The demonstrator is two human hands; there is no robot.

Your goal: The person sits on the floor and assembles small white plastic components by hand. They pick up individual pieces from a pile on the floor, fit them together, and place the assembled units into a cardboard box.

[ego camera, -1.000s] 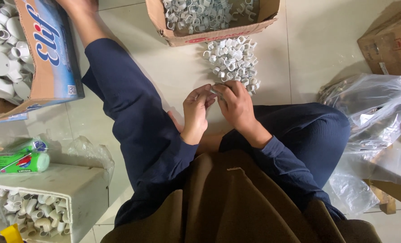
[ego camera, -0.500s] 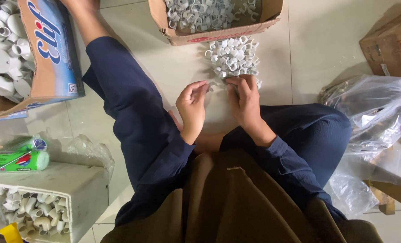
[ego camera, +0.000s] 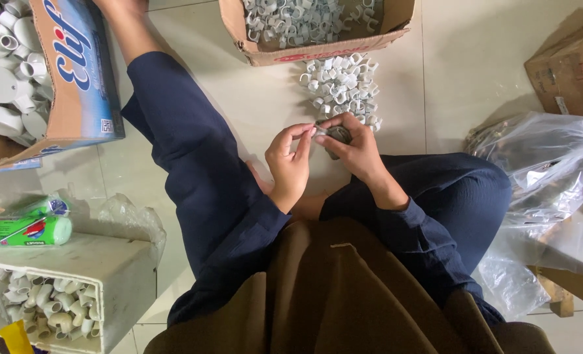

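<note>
Tiled floor: pale, carrying everything listed.
Cardboard box: open-topped, full of small white plastic clips, at the far end of the floor. Landmark for all below.
Blue printed carton: well left of the box, holding larger white round fittings.
Clear plastic bags: crumpled, right of the box and nearer.
White tub: far left and nearest, filled with white elbow fittings.
Loose pile of clips: on the floor just in front of the box.
Right hand: just nearer than the pile, curled around a small dark-grey piece.
Left hand: beside it, thumb and forefinger pinched on a small pale part at that piece; exact hold too small to tell.
Risk, judged: small part slipping from the pinch and landing in the pile, lost among lookalikes.
</note>
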